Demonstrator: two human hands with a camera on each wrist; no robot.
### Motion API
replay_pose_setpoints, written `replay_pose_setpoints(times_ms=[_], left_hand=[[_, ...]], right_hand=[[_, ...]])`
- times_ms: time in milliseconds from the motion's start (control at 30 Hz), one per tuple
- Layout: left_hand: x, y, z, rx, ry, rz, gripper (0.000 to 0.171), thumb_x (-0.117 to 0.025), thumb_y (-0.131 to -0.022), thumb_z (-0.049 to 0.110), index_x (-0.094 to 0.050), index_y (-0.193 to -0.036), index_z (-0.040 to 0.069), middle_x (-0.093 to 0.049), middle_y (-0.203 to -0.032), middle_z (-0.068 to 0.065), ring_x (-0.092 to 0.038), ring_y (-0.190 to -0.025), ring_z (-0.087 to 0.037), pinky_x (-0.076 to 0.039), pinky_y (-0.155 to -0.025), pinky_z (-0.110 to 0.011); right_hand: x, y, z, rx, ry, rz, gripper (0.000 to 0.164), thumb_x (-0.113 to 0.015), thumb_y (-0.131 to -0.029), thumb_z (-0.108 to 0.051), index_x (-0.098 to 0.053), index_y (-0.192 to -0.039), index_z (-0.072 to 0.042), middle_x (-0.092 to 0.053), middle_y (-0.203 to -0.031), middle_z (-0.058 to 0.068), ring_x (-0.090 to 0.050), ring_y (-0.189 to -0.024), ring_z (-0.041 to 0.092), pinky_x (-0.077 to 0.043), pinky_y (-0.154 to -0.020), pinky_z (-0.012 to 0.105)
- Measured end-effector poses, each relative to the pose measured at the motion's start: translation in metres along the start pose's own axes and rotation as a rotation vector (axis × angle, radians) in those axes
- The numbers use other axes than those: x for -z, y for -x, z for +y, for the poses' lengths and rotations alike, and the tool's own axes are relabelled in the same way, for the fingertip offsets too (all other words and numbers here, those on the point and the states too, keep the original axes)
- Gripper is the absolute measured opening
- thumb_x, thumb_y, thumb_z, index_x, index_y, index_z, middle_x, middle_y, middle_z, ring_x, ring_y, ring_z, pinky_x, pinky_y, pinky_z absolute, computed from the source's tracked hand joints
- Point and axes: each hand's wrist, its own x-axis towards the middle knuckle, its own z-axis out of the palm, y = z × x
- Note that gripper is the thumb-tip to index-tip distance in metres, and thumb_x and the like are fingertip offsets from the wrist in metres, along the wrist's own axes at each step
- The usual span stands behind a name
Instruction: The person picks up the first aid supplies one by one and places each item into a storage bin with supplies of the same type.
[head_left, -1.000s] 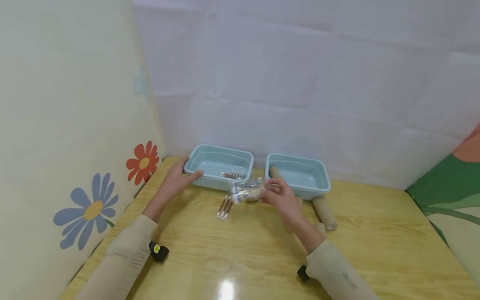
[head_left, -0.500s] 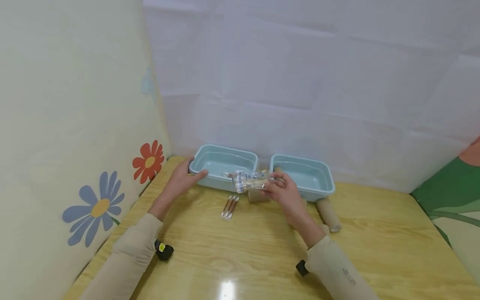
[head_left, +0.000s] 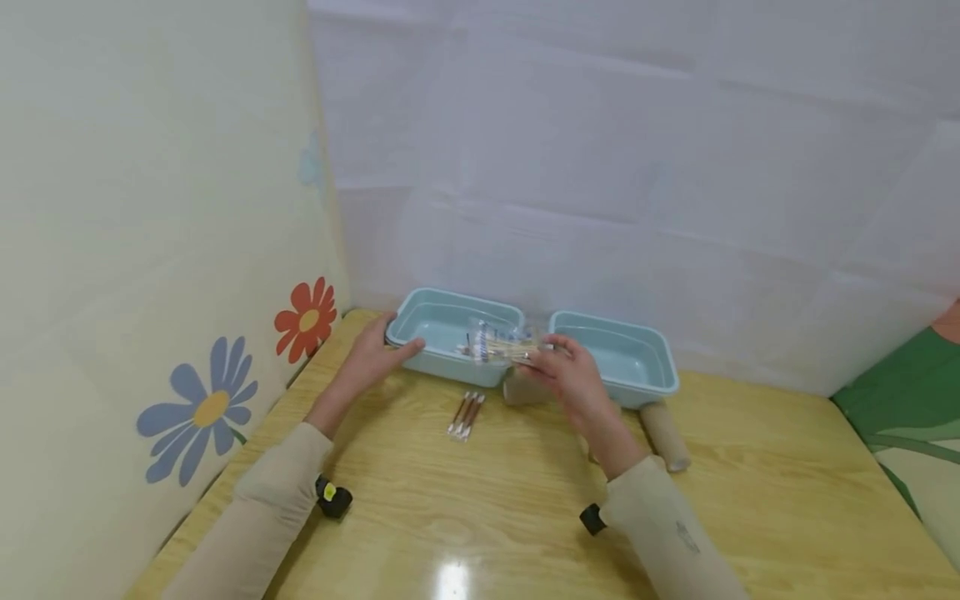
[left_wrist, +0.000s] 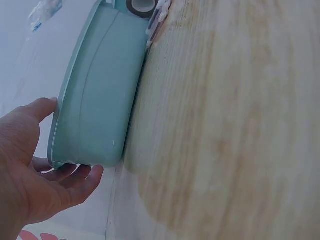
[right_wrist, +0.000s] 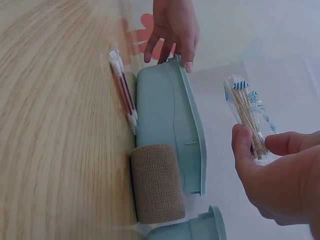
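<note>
My left hand (head_left: 371,354) grips the left end of a light-blue plastic bin (head_left: 450,367); in the left wrist view its thumb lies at the rim and the fingers curl under the end. Between thumb and fingers, my right hand (head_left: 576,387) pinches a clear packet of wooden-stick cotton swabs (right_wrist: 247,115). In the head view that packet appears over the bin's front right part and partly hides the swabs inside. On the table in front of the bin lies a small packet of brown swabs (head_left: 467,415).
A second light-blue bin (head_left: 630,362) stands to the right, partly behind my right hand. A tan bandage roll (right_wrist: 157,184) lies by the left bin's front right corner. Another tan roll (head_left: 666,437) lies before the right bin. A pale wall sheet (head_left: 525,150) is behind.
The swab packet in my right hand has risen from in front of the left bin to over its front right part. My left hand keeps its grip. The head view has shifted slightly.
</note>
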Motion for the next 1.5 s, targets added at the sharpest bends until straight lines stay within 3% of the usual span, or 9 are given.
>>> replay_pose_setpoints(times_ms=[333, 733, 1167, 1500], left_hand=[[0.003, 0.005, -0.007, -0.004, 0.008, 0.011, 0.087, -0.069, -0.097, 0.044, -0.028, -0.156, -0.006, -0.037, -0.153, -0.029, -0.038, -0.139, -0.044, -0.034, -0.111, -0.06], [0.006, 0.006, -0.016, 0.002, -0.011, 0.028, 0.083, -0.068, -0.099, 0.036, -0.026, -0.156, -0.007, -0.035, -0.154, -0.03, -0.036, -0.14, -0.046, -0.033, -0.111, -0.061], [0.009, 0.009, -0.017, 0.0, -0.017, 0.057, 0.083, -0.069, -0.099, 0.036, -0.027, -0.155, -0.008, -0.036, -0.153, -0.03, -0.037, -0.139, -0.045, -0.034, -0.111, -0.059], [0.006, 0.007, -0.012, -0.029, -0.006, 0.058, 0.086, -0.071, -0.097, 0.04, -0.029, -0.155, -0.007, -0.039, -0.152, -0.029, -0.039, -0.138, -0.043, -0.034, -0.111, -0.058]], right_hand=[[-0.008, -0.015, 0.012, -0.035, -0.034, 0.017, 0.032, -0.055, -0.096, 0.015, -0.044, -0.125, 0.01, -0.06, -0.103, 0.025, -0.071, -0.083, 0.025, -0.058, -0.085, 0.035], [-0.027, -0.027, 0.025, -0.02, -0.084, 0.007, 0.032, -0.055, -0.091, 0.02, -0.044, -0.121, 0.015, -0.058, -0.1, 0.025, -0.07, -0.082, 0.024, -0.058, -0.086, 0.035], [-0.053, -0.035, 0.033, -0.036, -0.18, 0.015, 0.031, -0.058, -0.092, 0.018, -0.046, -0.119, 0.01, -0.059, -0.097, 0.022, -0.07, -0.083, 0.025, -0.057, -0.087, 0.034], [-0.056, -0.032, 0.031, -0.036, -0.158, 0.055, 0.026, -0.059, -0.094, 0.014, -0.05, -0.118, 0.008, -0.061, -0.099, 0.018, -0.07, -0.083, 0.024, -0.058, -0.085, 0.032]])
